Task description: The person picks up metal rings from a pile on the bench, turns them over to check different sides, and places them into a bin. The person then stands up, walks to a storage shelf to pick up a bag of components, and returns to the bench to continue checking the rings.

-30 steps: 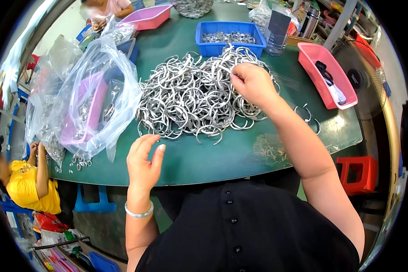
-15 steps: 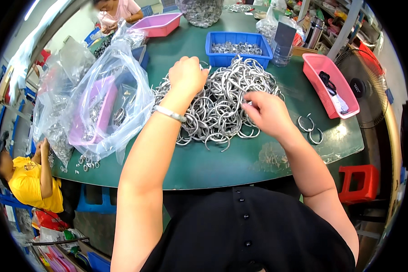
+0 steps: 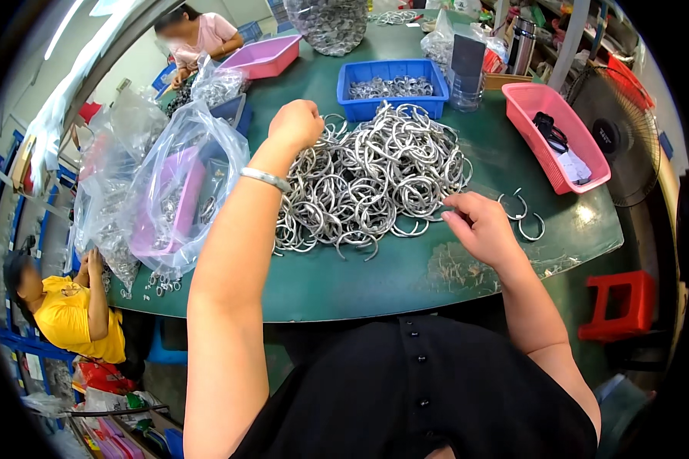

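A heap of silver-grey open rings, like bangles (image 3: pixel 371 180), lies on the green table in front of me. My left hand (image 3: pixel 297 125) is raised at the heap's far left edge, its fingers curled in and mostly hidden by the back of the hand. Whatever it may hold does not show. A pale bangle circles that wrist. By the heap's right edge is my right hand (image 3: pixel 478 222), fingers bent, with a gap between thumb and forefinger and nothing seen in it. Just beyond it, a few loose bangles (image 3: pixel 531 227) lie apart on the table.
Behind the heap stands a blue tray (image 3: pixel 348 107) of small metal pieces. A pink basket (image 3: pixel 519 126) with black scissors sits right, beside a fan (image 3: pixel 614 138). Plastic bags and a purple tray (image 3: pixel 190 180) fill the left. Two people (image 3: pixel 76 310) work nearby. A red stool (image 3: pixel 620 306) stands right.
My right hand has drawn back from the heap, toward me and to the right. My left hand has shifted left to the heap's outer edge. The whole view has turned slightly.
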Tool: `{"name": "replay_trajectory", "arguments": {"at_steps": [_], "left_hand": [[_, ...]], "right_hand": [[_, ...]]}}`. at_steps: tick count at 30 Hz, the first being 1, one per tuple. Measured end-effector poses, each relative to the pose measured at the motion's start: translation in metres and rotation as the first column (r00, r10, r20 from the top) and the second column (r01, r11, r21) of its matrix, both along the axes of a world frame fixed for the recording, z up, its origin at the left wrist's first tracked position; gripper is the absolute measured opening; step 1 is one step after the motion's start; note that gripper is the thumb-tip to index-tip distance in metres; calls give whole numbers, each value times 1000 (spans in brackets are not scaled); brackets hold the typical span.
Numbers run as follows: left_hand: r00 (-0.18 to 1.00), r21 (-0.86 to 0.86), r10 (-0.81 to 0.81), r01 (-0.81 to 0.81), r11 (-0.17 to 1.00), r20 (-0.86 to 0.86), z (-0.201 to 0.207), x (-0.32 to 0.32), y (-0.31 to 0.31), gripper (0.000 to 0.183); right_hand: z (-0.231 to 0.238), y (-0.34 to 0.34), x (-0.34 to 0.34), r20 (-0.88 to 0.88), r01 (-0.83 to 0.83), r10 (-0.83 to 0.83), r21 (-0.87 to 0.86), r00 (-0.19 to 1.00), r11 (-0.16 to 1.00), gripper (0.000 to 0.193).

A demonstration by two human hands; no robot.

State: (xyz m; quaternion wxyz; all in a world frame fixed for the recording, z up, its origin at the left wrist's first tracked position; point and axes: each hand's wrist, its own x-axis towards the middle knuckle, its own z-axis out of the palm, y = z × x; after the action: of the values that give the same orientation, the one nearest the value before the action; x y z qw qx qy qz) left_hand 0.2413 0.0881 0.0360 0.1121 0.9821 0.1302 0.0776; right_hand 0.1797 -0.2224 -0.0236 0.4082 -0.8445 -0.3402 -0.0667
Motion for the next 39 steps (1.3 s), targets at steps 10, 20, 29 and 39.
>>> {"name": "replay_trajectory", "arguments": {"at_steps": [10,20,29,39], "left_hand": [[999,-275,8,-19,961,-40,2,8,16,17],[993,-96,-99,93,991,-58,43,-12,1,18],[456,448,-795,660,603,400,-4,-124,-95,18],[591,4,-513,653,757,622,-54,-167,-102,34]], "right_hand": [[-15,-10,0,25,-70,69,28,997,997,17],[-16,-6,-5,-62,-104,102,-31,993,994,17],[-3,20,-8,-659,9,485,598,575,801,20],[-11,23,-25,-623,-4,497,622,604,783,14]]}}
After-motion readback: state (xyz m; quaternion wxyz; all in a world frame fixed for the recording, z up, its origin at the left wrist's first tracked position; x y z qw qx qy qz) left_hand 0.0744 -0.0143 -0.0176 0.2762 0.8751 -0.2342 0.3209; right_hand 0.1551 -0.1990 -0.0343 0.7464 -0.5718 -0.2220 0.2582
